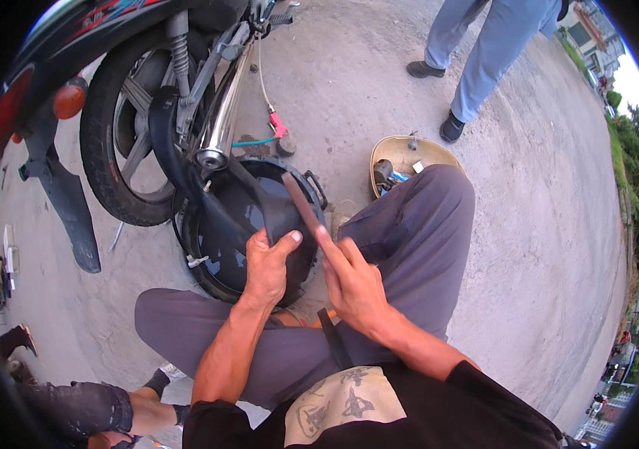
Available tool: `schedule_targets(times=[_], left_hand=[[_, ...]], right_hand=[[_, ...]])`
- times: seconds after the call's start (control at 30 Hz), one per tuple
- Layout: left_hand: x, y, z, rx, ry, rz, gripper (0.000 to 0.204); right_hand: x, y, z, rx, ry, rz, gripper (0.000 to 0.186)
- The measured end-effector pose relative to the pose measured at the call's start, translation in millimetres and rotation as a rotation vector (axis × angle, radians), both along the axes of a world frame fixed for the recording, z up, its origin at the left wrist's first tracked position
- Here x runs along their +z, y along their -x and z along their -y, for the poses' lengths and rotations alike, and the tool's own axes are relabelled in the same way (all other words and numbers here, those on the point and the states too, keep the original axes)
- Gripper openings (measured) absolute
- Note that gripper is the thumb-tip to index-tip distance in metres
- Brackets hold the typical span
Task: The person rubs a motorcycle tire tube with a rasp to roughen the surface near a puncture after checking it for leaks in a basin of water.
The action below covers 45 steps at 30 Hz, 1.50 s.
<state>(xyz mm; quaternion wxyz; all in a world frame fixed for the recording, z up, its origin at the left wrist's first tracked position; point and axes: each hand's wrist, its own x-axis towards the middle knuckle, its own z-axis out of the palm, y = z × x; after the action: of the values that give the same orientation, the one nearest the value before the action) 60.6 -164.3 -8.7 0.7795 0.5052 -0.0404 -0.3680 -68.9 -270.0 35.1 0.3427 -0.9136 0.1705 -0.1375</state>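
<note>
My left hand (265,269) grips a black rubber inner tube (271,206), thumb lying along its top. The tube is flat where I hold it and runs back toward the motorcycle's rear wheel. In my right hand (353,288) is a long, flat, brownish file (301,202), its index finger stretched along it. The file's far end lies beside or against the tube; exact contact is hard to make out. Beneath both hands stands a round black tub (198,273) with dark water in it. A small valve (197,261) shows at the tub's left rim.
The motorcycle's rear tyre (98,142) and chrome exhaust (218,135) stand close at the left. Beyond the tub lies a pink air nozzle (279,125) on a hose. A cream bowl (378,153) holds small items. Someone in blue trousers (488,67) stands ahead; another person (87,411) is lower left.
</note>
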Motion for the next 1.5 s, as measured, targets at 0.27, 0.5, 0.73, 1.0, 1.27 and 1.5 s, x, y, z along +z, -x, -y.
schedule_targets(times=[0.27, 0.5, 0.73, 1.0, 1.27, 1.5], left_hand=[[-17.6, -1.8, -3.7, -0.019, 0.018, 0.023, 0.023], [-9.4, -2.2, -1.6, 0.035, 0.002, 0.069, 0.031], [-7.4, -4.5, -1.0, -0.025, -0.018, 0.047, 0.03], [-7.0, 0.5, 0.2, 0.017, -0.021, 0.116, 0.028], [-9.5, -4.8, -3.8, 0.009, -0.101, 0.156, 0.031], [-10.9, 0.7, -1.4, -0.026, -0.099, 0.137, 0.029]], right_hand=[[-4.9, 28.6, -6.8, 0.019, -0.018, -0.057, 0.063], [0.7, -27.0, 26.0, 0.009, -0.155, 0.233, 0.052], [2.1, 12.6, 0.7, 0.024, -0.068, -0.008, 0.065], [2.0, 13.7, 2.4, 0.025, -0.065, -0.024, 0.061], [-3.9, -39.1, 21.8, -0.002, -0.096, 0.131, 0.057], [0.5, 0.2, 0.5, 0.018, -0.091, -0.011, 0.06]])
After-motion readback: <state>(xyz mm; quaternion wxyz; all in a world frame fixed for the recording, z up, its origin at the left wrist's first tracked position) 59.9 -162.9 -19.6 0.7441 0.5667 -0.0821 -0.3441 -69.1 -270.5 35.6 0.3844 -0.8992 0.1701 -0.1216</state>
